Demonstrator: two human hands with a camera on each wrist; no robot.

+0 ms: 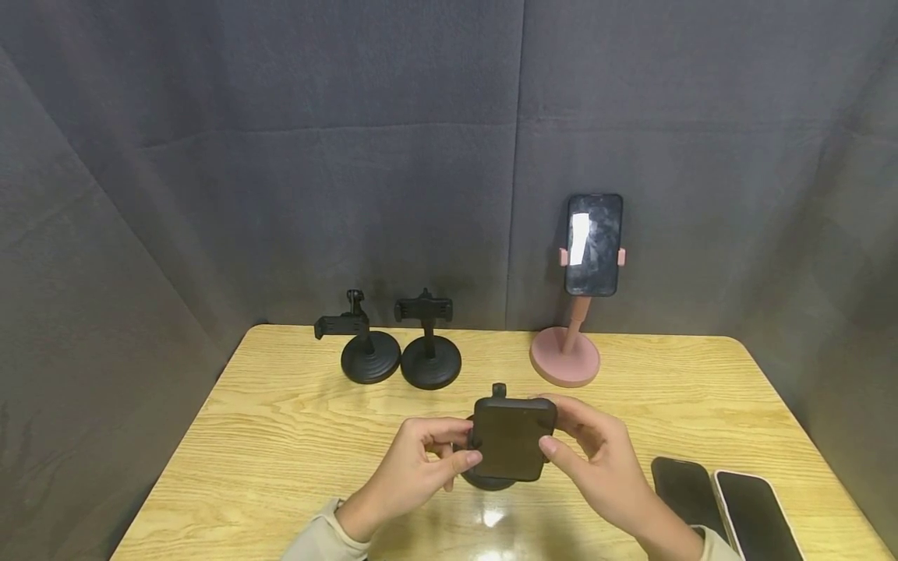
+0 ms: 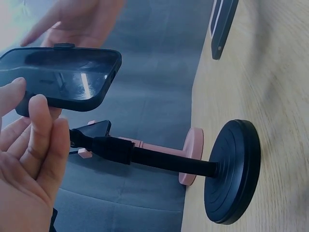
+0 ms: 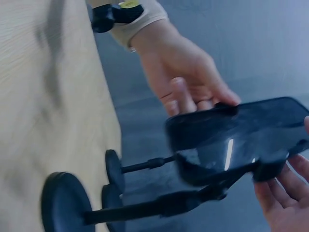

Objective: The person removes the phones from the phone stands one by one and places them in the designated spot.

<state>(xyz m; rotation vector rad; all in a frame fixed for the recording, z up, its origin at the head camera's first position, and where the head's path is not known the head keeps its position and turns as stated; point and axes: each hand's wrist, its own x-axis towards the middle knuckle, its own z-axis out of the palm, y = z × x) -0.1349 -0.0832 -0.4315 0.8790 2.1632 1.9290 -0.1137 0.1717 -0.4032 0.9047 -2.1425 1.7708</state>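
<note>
A dark smartphone (image 1: 512, 444) sits in the clamp of a black phone stand (image 2: 174, 160), its screen facing up and tilted toward me. My left hand (image 1: 407, 463) pinches the phone's left edge, thumb on the front and fingers curled behind. My right hand (image 1: 606, 460) holds the opposite edge, its thumb at the screen's side and its fingers around the back near the upper corner. One black clamp jaw shows at the phone's edge in the right wrist view. In the head view the phone covers most of the stand's round base (image 1: 489, 482).
Two black phone stands (image 1: 369, 357) (image 1: 431, 362) with bare clamps stand at the back left. Behind and to the right, a pink stand (image 1: 565, 357) carries an upright phone (image 1: 594, 245). Two more phones (image 1: 686, 491) (image 1: 758, 514) lie at the front right of the wooden table (image 1: 281, 436).
</note>
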